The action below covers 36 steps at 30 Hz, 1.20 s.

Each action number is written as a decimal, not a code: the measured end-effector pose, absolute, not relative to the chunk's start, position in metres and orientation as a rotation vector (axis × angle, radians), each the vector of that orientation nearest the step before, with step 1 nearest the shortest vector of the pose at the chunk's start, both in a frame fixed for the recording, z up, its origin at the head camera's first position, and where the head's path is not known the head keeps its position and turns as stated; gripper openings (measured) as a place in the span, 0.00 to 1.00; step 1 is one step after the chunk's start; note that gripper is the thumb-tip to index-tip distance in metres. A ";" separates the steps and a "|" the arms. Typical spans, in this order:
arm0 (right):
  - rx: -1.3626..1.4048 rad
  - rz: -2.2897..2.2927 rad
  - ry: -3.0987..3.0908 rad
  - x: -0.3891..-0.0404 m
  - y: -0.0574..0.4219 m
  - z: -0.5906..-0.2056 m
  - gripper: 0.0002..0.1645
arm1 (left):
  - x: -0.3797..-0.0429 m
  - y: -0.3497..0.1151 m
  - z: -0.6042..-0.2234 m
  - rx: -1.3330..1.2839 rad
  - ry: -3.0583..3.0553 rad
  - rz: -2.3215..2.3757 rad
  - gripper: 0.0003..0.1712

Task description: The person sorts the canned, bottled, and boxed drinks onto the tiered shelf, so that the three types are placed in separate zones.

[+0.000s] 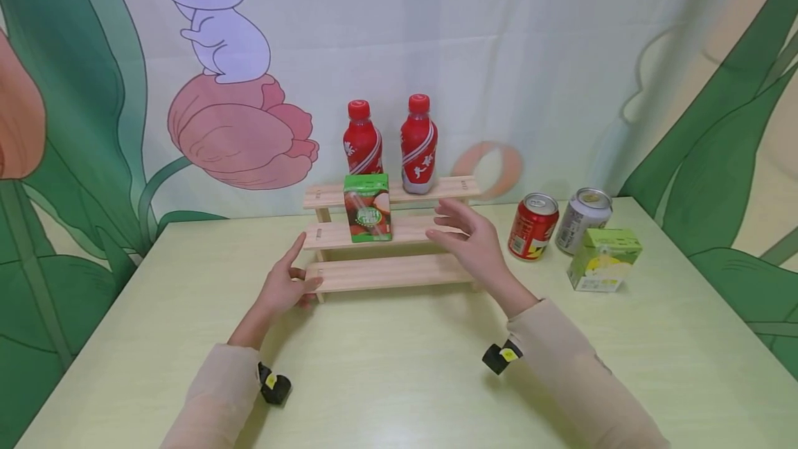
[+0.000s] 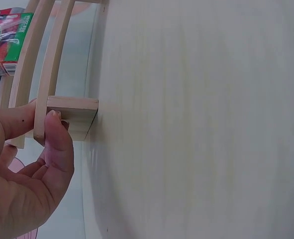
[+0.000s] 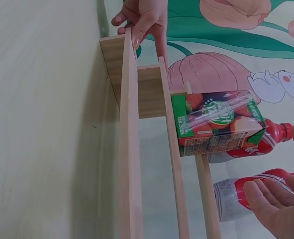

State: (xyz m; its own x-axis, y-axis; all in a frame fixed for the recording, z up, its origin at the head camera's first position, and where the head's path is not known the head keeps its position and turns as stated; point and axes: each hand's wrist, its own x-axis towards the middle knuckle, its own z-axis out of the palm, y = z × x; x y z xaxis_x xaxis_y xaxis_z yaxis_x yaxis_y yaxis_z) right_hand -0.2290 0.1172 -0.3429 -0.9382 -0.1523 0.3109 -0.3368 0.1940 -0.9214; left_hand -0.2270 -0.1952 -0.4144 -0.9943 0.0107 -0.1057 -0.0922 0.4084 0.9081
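Note:
A three-tier wooden rack (image 1: 389, 273) stands on the table. Its bottom board is pinched at the left end by my left hand (image 1: 282, 288), thumb in front and fingers behind, as the left wrist view shows. My right hand (image 1: 475, 241) hovers by the right part of the middle tier, fingers spread and holding nothing. On that tier, left of centre, a green and red fruit juice box (image 3: 219, 117) stands upright. Two red-capped bottles, a left one (image 1: 361, 141) and a right one (image 1: 419, 147), are on the top tier; the box partly hides the left bottle.
Right of the rack stand a red can (image 1: 533, 227), a silver-white can (image 1: 582, 220) and a green-yellow drink carton (image 1: 603, 262). A cartoon-printed curtain (image 1: 374, 33) hangs behind the pale table (image 1: 399, 380).

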 end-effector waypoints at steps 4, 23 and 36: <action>0.495 1.870 -2.296 -0.221 0.122 -0.341 0.32 | -0.227 -0.195 -0.414 -0.073 2.555 1.659 0.54; 0.512 1.820 -2.383 -0.195 0.153 -0.347 0.34 | -0.226 -0.195 -0.415 -0.057 2.557 1.665 0.53; 0.529 1.732 -2.421 -0.186 0.176 -0.355 0.33 | -0.227 -0.195 -0.417 -0.043 2.553 1.685 0.53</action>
